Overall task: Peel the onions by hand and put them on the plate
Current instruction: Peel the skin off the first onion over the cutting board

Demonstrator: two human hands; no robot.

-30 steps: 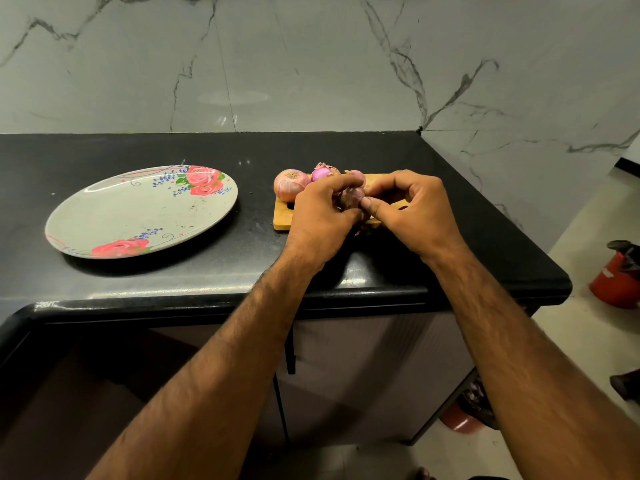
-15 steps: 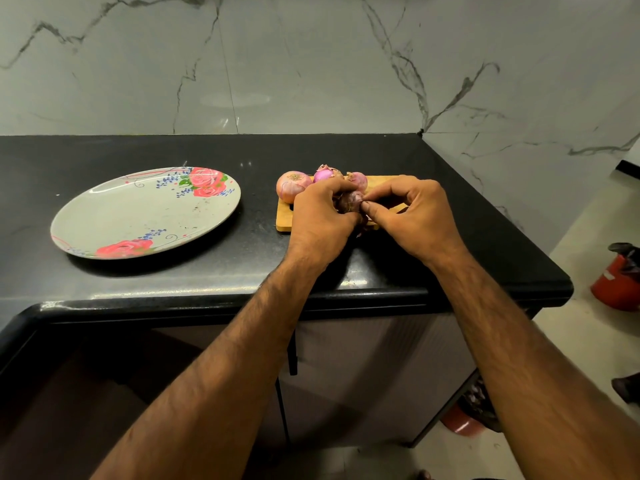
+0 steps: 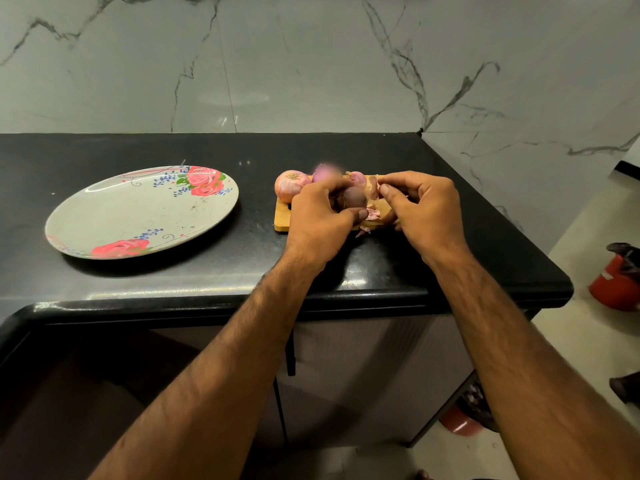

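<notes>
My left hand (image 3: 320,220) grips a small dark purple onion (image 3: 354,198) just above a wooden cutting board (image 3: 282,221). To its right, my right hand (image 3: 424,209) pinches a strip of onion skin (image 3: 373,188) pulled away from that onion. Loose skin flakes (image 3: 372,214) lie on the board under the hands. Three more onions sit at the board's back: a pale pink one (image 3: 290,184), a purple one (image 3: 323,172) and a small pink one (image 3: 358,178). A floral plate (image 3: 142,211) lies to the left, with no onion on it.
The black countertop (image 3: 242,265) ends at a front edge near me and at a right edge beyond the board. A marble wall stands behind. A red cylinder (image 3: 618,282) stands on the floor at the right. Cabinet doors lie below the counter.
My right hand has pulled away to the right with a strip of skin, exposing more of the dark onion in my left hand. Skin flakes now lie on the board.
</notes>
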